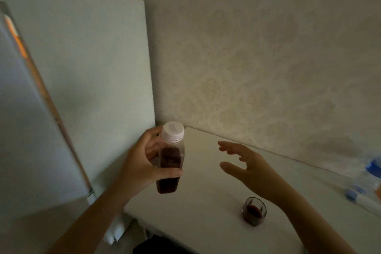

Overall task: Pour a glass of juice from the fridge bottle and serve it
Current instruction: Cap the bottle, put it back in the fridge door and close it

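My left hand (142,163) is wrapped around a clear plastic bottle (170,161) of dark red juice with a pale pink cap on it, held upright above the table's left edge. My right hand (247,166) hovers to the right of the bottle, fingers spread, holding nothing. A small glass (254,211) with dark red juice in it stands on the white table (206,202), below my right forearm.
The white fridge (92,88) stands at the left with its door (22,130) swung open toward me. A patterned wall lies behind the table. At the right edge are a clear water bottle with a blue cap (369,175) and a blue-and-white object (362,200).
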A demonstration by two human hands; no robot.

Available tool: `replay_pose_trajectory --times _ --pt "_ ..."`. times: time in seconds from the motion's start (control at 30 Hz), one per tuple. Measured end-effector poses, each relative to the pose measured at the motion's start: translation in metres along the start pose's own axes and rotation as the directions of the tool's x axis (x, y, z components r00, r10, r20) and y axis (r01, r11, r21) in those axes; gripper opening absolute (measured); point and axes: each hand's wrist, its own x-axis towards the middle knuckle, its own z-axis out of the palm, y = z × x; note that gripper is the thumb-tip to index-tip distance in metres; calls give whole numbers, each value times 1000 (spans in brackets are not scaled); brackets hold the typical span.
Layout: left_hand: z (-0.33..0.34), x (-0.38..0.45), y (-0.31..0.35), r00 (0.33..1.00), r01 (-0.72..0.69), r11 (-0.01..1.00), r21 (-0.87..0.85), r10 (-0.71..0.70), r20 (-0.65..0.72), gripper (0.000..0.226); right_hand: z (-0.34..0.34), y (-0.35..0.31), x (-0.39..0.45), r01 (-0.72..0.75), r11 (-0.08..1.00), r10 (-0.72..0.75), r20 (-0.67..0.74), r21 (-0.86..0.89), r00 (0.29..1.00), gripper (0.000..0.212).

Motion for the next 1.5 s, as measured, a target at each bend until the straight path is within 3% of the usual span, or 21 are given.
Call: replay_pose_trajectory --times 0.23,0.53,0.7,0.97,1.13,1.27,1.5 --pt "-84 -109 46 956 109 990 85 -81 -283 91 52 -59 2 256 953 -288 230 161 930 58" --pt "-174 -276 79 784 314 941 129 -180 -595 88 154 -198 -15 381 835 -537 439 396 720 50" --pt "-239 -360 90 667 366 924 113 -176 -724 94 219 -291 -20 490 733 -679 464 472 568 47" --pt "-373 -469 86 514 444 887 129 -135 -847 86 348 -459 -25 509 628 -778 460 588 428 46" --pt "-461 -489 70 509 451 884 120 -145 -848 82 413 -541 -18 507 617 -786 445 602 429 47" --pt "-535 -470 39 568 412 904 114 -157 -808 91 452 -587 17 534 631 -775 432 563 461 46" --pt "-662 -397 -41 657 345 932 108 -158 -738 73 527 -649 123 539 681 -728 381 496 570 44"
